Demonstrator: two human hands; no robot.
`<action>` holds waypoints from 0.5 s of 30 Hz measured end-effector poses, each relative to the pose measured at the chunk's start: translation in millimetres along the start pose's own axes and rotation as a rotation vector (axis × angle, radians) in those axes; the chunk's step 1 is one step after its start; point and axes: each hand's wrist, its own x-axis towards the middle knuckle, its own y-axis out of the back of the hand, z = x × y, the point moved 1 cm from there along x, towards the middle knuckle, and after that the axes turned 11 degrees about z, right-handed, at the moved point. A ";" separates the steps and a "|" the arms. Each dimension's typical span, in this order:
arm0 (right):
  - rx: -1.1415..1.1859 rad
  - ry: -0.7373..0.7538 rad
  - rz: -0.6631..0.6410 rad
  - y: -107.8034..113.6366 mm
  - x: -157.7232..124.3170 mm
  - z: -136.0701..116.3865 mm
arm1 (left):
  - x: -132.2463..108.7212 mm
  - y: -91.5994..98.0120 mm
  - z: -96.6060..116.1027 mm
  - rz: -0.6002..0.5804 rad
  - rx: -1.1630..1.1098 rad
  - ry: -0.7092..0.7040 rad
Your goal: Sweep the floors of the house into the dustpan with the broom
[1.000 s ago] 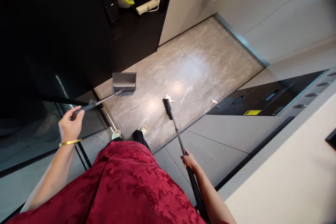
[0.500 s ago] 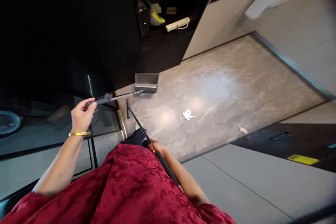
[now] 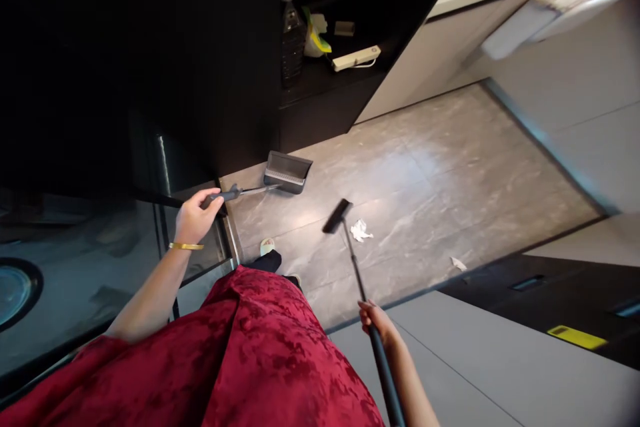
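My left hand [image 3: 196, 217] is shut around the dark grip of a long-handled dustpan [image 3: 287, 171], whose grey pan sits on the marble-look tile floor [image 3: 425, 160] ahead of me. My right hand [image 3: 377, 321] grips the black pole of a flat-headed floor brush [image 3: 337, 215]. The brush head hovers or rests just left of a crumpled white tissue [image 3: 361, 231], a short way apart from it. A smaller white scrap [image 3: 457, 264] lies farther right, near the floor's edge.
A dark cabinet recess holds a spray bottle [image 3: 293, 33] and a power strip [image 3: 356, 58]. Grey cabinet fronts [image 3: 450, 373] and a black panel with a yellow label [image 3: 576, 337] border the right. A glass panel [image 3: 65, 280] stands at left. My slippered feet show below.
The brush head has swung right, away from the dustpan and close to the tissue. The dustpan has turned slightly and shifted right. My view has tilted.
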 end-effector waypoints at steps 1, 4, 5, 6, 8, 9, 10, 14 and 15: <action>-0.018 0.019 0.065 9.2 -1.2 -3.2 | 2.6 -5.6 -2.6 -0.030 0.020 0.011; -0.078 0.102 0.129 14.2 -13.6 -19.7 | 4.4 -19.2 -14.4 -0.096 0.096 0.042; -0.090 0.128 0.117 11.9 -20.2 -25.9 | 2.9 -22.6 -19.3 -0.111 0.127 0.053; -0.104 0.150 0.092 9.2 -27.6 -32.1 | 0.6 -25.5 -24.4 -0.123 0.161 0.067; -0.142 0.172 0.014 3.5 -41.9 -45.6 | -6.4 -30.5 -34.2 -0.149 0.218 0.103; -0.167 0.179 -0.045 0.1 -47.9 -54.2 | -11.0 -32.8 -38.6 -0.164 0.238 0.120; -0.196 0.189 -0.113 -4.4 -52.7 -65.0 | -16.1 -35.1 -42.4 -0.178 0.254 0.142; -0.396 0.275 -0.335 -42.6 -57.5 -134.3 | -41.2 -45.1 -49.5 -0.218 0.287 0.244; -0.460 0.303 -0.372 -58.6 -55.7 -156.4 | -48.0 -47.6 -48.6 -0.221 0.292 0.268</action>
